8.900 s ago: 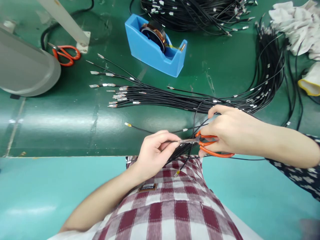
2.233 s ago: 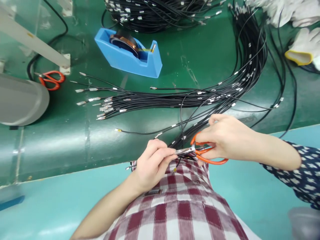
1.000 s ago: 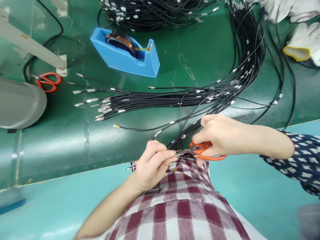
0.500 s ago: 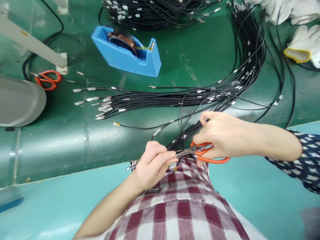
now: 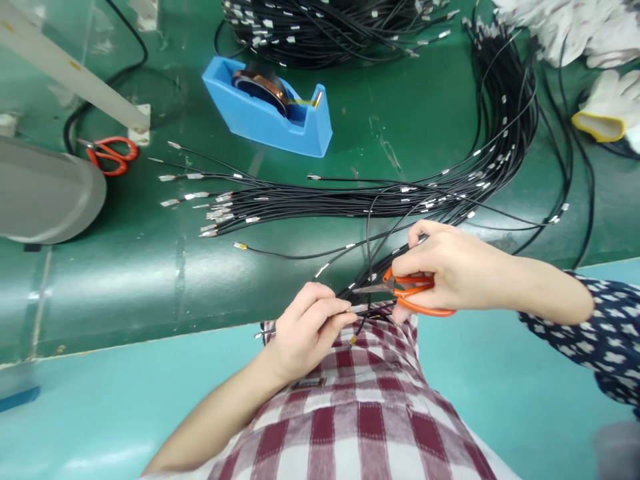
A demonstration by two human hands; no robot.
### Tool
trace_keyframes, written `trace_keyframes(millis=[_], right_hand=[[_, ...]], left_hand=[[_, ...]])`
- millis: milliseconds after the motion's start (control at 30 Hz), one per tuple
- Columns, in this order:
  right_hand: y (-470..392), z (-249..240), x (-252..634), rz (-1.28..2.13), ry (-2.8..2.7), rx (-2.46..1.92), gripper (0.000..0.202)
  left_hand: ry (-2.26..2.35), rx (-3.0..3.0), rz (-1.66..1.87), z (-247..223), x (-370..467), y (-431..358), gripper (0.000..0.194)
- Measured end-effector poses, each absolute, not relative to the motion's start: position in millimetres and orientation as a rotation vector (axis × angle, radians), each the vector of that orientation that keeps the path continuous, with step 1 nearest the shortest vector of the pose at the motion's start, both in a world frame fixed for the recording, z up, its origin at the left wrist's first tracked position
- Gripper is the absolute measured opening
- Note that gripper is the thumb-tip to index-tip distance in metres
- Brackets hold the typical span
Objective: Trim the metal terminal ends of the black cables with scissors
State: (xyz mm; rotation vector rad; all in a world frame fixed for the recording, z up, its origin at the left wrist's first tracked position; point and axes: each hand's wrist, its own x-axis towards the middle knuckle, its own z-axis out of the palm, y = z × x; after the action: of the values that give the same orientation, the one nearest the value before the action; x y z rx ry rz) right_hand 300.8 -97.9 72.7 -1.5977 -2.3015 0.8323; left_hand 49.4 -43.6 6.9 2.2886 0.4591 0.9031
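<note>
My left hand [image 5: 313,327] pinches the end of a black cable [image 5: 375,309] at the table's front edge, close to a pale label. Orange-handled scissors [image 5: 425,300] sit in my right hand [image 5: 445,267], fingers in the loops. Their blades point left, just above the pinched cable end and apart from my left fingertips. Behind my hands a bundle of black cables [image 5: 310,203] with white labels runs left to right. A single cable with a yellow tag [image 5: 241,246] lies in front of that bundle. Another yellow-tagged end [image 5: 353,341] hangs over the checked apron [image 5: 345,427].
A blue tape dispenser [image 5: 280,127] stands behind the cables. Second orange-handled scissors [image 5: 114,157] lie at the left by a grey rounded object [image 5: 55,190]. A coiled cable pile [image 5: 330,30] is at the back; white gloves [image 5: 607,107] lie at the right.
The scissors have lifted slightly away from the left fingertips, their blades now above the cable end. My left hand keeps its pinch. The whole view has shifted a little.
</note>
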Motion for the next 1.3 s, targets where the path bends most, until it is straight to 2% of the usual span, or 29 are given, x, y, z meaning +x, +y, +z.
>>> trace_keyframes(millis=[167, 633, 1100, 1300], right_hand=[[-96, 74, 301, 0.908, -2.415, -1.597, 0.028], [-90, 79, 296, 1.133, -2.489, -1.606, 0.03], [-92, 71, 298, 1.223, -2.474, -1.491, 0.034], [-90, 76, 297, 1.143, -2.505, -1.441, 0.032]], left_hand=[[0.372, 2.314, 0.94, 7, 49, -42, 0.004], [0.175, 2.384, 1.002, -4, 45, -43, 0.008], [0.095, 2.455, 1.021, -3, 44, -40, 0.011], [0.068, 2.449, 1.016, -3, 43, -39, 0.013]])
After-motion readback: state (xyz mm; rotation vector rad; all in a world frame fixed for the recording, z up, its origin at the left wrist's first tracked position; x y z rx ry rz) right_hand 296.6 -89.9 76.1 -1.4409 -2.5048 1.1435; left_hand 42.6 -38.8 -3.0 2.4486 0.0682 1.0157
